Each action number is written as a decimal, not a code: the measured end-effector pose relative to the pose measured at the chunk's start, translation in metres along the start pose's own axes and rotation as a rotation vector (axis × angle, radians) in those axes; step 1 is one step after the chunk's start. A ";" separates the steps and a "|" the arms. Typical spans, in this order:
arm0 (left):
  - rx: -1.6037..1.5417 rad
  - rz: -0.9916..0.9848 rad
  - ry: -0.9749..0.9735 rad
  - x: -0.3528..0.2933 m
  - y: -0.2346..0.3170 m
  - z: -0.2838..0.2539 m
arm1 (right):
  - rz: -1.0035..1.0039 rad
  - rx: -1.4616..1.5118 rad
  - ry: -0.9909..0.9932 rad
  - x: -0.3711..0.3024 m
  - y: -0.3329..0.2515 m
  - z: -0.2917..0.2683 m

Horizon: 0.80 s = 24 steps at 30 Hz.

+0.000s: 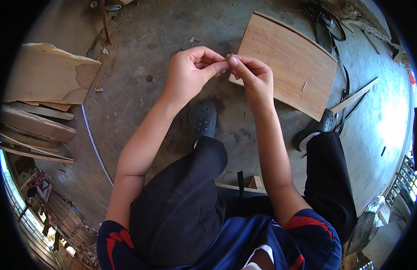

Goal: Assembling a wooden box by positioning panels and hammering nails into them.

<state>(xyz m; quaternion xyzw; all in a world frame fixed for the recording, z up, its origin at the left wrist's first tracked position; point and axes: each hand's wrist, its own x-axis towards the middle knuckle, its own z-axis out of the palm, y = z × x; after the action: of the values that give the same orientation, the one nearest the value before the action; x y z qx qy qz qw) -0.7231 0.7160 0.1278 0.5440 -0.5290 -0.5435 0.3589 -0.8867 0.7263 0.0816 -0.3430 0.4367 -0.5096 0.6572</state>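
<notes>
Both my hands meet in front of me above the floor, fingertips touching. Between them sits a small thin brown sliver (229,57), too small to tell its exact kind. My left hand (190,72) pinches it from the left, thumb against forefinger. From the other side my right hand (253,76) grips it, also closed in a pinch. Just right of and beyond my right hand lies a flat wooden panel (289,58) with a darker strip along its far edge. A small light stick (304,86) rests on the panel.
Wood sheets and boards (42,121) are stacked at the left, beside a white-blue cord (93,139) on the concrete floor. At the right lie black straps (327,27) and a wooden strip (354,95). My shoes (202,119) are on the floor. Small scraps are scattered around.
</notes>
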 end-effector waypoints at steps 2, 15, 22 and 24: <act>0.029 0.011 0.016 -0.002 0.002 0.002 | -0.017 0.016 -0.007 0.000 -0.002 0.001; -0.040 -0.254 -0.343 -0.004 0.019 -0.020 | -0.219 -0.104 -0.260 -0.008 -0.011 0.002; -0.493 -0.204 -0.597 0.002 -0.022 -0.021 | 0.149 0.331 -0.384 -0.014 -0.021 0.007; -0.717 -0.180 -0.603 0.001 -0.042 -0.017 | 0.189 0.335 -0.343 -0.014 -0.015 0.008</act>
<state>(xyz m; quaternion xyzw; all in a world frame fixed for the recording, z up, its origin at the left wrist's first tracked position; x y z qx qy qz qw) -0.6993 0.7192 0.0899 0.2474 -0.3397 -0.8543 0.3059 -0.8866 0.7359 0.1011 -0.2685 0.2585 -0.4456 0.8139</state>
